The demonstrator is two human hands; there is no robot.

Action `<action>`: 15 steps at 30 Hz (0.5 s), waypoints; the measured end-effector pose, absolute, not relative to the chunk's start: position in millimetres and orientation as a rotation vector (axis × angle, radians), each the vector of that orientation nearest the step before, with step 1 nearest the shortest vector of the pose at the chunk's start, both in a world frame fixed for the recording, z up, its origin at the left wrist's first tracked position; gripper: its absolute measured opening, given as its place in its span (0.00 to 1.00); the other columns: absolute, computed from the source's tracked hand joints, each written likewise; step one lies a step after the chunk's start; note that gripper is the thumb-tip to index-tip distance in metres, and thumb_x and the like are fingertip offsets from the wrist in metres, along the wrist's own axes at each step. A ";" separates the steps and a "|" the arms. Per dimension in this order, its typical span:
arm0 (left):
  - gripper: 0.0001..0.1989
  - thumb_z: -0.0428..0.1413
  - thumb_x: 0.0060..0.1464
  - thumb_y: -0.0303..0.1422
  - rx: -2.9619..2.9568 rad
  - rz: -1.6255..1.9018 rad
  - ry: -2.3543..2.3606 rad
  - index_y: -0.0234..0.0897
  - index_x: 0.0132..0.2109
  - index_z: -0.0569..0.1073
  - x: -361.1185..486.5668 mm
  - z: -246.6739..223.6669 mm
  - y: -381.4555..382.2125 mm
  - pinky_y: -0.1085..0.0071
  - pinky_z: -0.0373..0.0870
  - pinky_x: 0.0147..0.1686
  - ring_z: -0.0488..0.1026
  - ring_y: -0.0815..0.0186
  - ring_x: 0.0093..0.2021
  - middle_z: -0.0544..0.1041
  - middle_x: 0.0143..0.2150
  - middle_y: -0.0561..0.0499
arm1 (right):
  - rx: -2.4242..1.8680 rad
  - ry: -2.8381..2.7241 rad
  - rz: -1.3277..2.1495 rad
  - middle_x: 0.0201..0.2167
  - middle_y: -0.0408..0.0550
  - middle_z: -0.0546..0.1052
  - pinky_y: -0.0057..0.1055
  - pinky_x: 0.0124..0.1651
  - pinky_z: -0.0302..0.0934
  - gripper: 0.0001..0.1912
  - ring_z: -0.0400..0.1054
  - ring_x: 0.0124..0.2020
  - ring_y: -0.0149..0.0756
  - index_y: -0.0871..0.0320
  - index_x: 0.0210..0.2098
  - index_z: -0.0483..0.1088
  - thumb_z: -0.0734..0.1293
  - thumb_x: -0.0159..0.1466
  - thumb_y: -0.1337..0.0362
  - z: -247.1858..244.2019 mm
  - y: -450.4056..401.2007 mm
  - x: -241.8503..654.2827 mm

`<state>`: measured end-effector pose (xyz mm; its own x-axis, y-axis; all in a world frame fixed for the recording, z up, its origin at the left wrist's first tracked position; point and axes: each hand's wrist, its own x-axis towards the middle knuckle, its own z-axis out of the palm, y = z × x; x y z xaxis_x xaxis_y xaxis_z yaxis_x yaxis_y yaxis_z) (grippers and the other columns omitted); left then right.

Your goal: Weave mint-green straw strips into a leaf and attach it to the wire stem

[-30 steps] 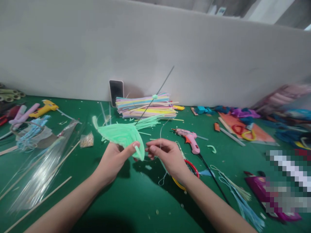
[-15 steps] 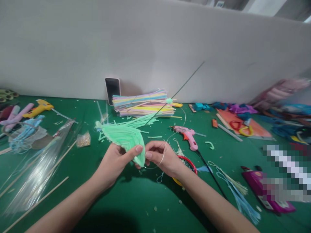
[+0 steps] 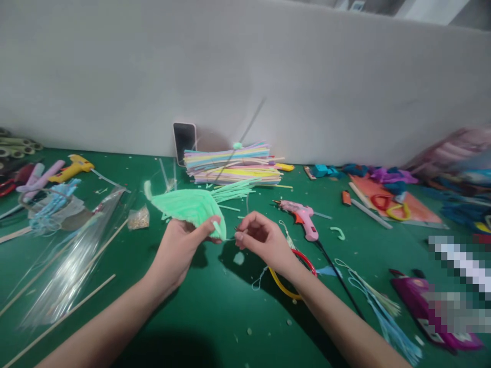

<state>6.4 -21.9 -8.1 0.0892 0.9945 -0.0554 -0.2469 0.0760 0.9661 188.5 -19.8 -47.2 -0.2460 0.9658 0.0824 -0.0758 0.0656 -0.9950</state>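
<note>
My left hand (image 3: pixel 184 245) is closed round a mint-green fan-shaped piece (image 3: pixel 187 207) made of fuzzy pipe cleaners, thumb on its near face. A short curled tip stands up at its left end. My right hand (image 3: pixel 264 237) is just right of the piece's lower corner, thumb and forefinger pinched on a thin pale thread (image 3: pixel 230 239) that runs to that corner. Something small and dark shows at those fingertips, too small to name. A thin dark stick (image 3: pixel 251 122), blurred, slants up behind the piece with a small green tuft (image 3: pixel 238 146) by it; its lower end is hidden.
Behind the hands lie a bundle of pastel pipe cleaners (image 3: pixel 230 166) and a leaning phone (image 3: pixel 184 143). A pink glue gun (image 3: pixel 301 214) and red-and-yellow-handled scissors (image 3: pixel 282 283) are at right. Plastic sleeves (image 3: pixel 76 255), thin sticks and a yellow glue gun (image 3: pixel 72 168) lie left.
My right hand has drawn away rightward from the green piece, and the thread's large loop no longer shows. The piece has tilted and risen slightly; the dark stick has swung left and stands steeper.
</note>
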 end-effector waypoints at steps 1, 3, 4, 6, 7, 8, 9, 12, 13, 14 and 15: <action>0.08 0.65 0.50 0.34 0.999 1.229 1.007 0.34 0.36 0.78 5.6 -7.9 -20.1 0.74 0.73 0.29 0.73 0.67 0.32 0.80 0.36 0.49 | -1.036 -1.478 1.182 0.24 0.38 0.69 0.27 0.28 0.60 0.09 0.65 0.24 0.28 0.56 0.29 0.65 0.70 0.58 0.64 -44.5 -22.6 188.7; 0.10 0.64 0.51 0.34 0.988 1.234 1.034 0.34 0.39 0.78 4.6 -7.9 -18.1 0.73 0.73 0.29 0.74 0.65 0.36 0.80 0.41 0.46 | -1.086 -1.651 0.805 0.22 0.37 0.65 0.28 0.27 0.56 0.10 0.60 0.23 0.28 0.55 0.26 0.61 0.69 0.58 0.67 -38.5 -30.0 186.9; 0.11 0.64 0.51 0.35 0.988 1.233 1.048 0.34 0.40 0.78 4.6 -8.2 -18.0 0.73 0.72 0.28 0.74 0.64 0.36 0.80 0.40 0.46 | -1.073 -1.710 0.635 0.22 0.38 0.64 0.28 0.27 0.55 0.10 0.59 0.24 0.29 0.55 0.26 0.61 0.68 0.59 0.68 -35.5 -34.0 184.8; 0.10 0.65 0.50 0.35 0.996 1.245 1.071 0.34 0.38 0.78 5.8 -9.2 -19.8 0.73 0.72 0.30 0.73 0.65 0.34 0.79 0.36 0.49 | -1.002 -1.806 0.361 0.25 0.41 0.68 0.31 0.30 0.58 0.06 0.62 0.27 0.33 0.55 0.31 0.66 0.69 0.60 0.65 -30.2 -40.6 179.3; 0.09 0.65 0.50 0.35 1.009 1.259 1.080 0.34 0.36 0.78 6.7 -9.8 -21.2 0.72 0.72 0.32 0.73 0.65 0.34 0.79 0.34 0.50 | -0.967 -1.848 0.257 0.27 0.43 0.71 0.32 0.32 0.60 0.06 0.64 0.30 0.34 0.55 0.36 0.68 0.70 0.61 0.64 -28.2 -42.9 176.5; 0.08 0.65 0.50 0.34 1.029 1.273 1.091 0.34 0.35 0.78 7.7 -10.3 -22.9 0.71 0.72 0.36 0.74 0.65 0.34 0.78 0.34 0.51 | -0.938 -1.889 0.180 0.30 0.45 0.73 0.33 0.34 0.61 0.09 0.65 0.32 0.36 0.56 0.41 0.69 0.70 0.62 0.63 -26.7 -44.5 174.0; 0.08 0.65 0.50 0.34 1.054 1.285 1.104 0.35 0.34 0.77 8.6 -10.5 -24.5 0.70 0.71 0.39 0.74 0.65 0.35 0.79 0.34 0.52 | -0.923 -1.920 0.123 0.31 0.47 0.74 0.34 0.35 0.62 0.11 0.65 0.32 0.36 0.57 0.44 0.70 0.70 0.63 0.63 -25.9 -45.3 172.0; 0.07 0.65 0.51 0.35 1.109 1.271 1.130 0.35 0.34 0.78 10.1 -8.6 -27.7 0.68 0.69 0.47 0.76 0.62 0.40 0.80 0.36 0.50 | -0.909 -1.962 0.044 0.31 0.48 0.75 0.33 0.34 0.63 0.07 0.66 0.31 0.36 0.56 0.42 0.71 0.67 0.64 0.68 -27.7 -45.3 170.6; 0.07 0.64 0.52 0.35 1.103 1.252 1.121 0.35 0.34 0.78 10.2 -7.1 -28.1 0.67 0.70 0.48 0.76 0.61 0.40 0.81 0.36 0.49 | -0.893 -1.974 0.024 0.31 0.48 0.76 0.33 0.34 0.64 0.07 0.67 0.31 0.35 0.55 0.41 0.72 0.66 0.64 0.70 -29.5 -44.9 171.4; 0.07 0.63 0.53 0.35 1.078 1.238 1.101 0.35 0.35 0.78 10.2 -5.4 -28.2 0.66 0.71 0.47 0.77 0.61 0.40 0.81 0.36 0.49 | -0.867 -1.991 -0.005 0.31 0.48 0.77 0.33 0.34 0.65 0.07 0.68 0.31 0.36 0.54 0.40 0.72 0.65 0.63 0.71 -31.9 -44.5 172.7; 0.07 0.63 0.53 0.35 1.041 1.232 1.076 0.35 0.35 0.78 10.0 -3.6 -28.2 0.66 0.72 0.47 0.78 0.60 0.40 0.82 0.36 0.49 | -0.835 -2.014 -0.048 0.32 0.48 0.78 0.34 0.34 0.66 0.08 0.70 0.32 0.36 0.53 0.40 0.72 0.65 0.63 0.71 -34.7 -44.0 174.3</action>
<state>10.0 -28.2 -3.6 0.0324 0.9980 -0.0536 -0.1878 0.0588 0.9804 174.3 -44.0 -34.7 -0.3427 0.5381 0.7701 0.5740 0.7688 -0.2818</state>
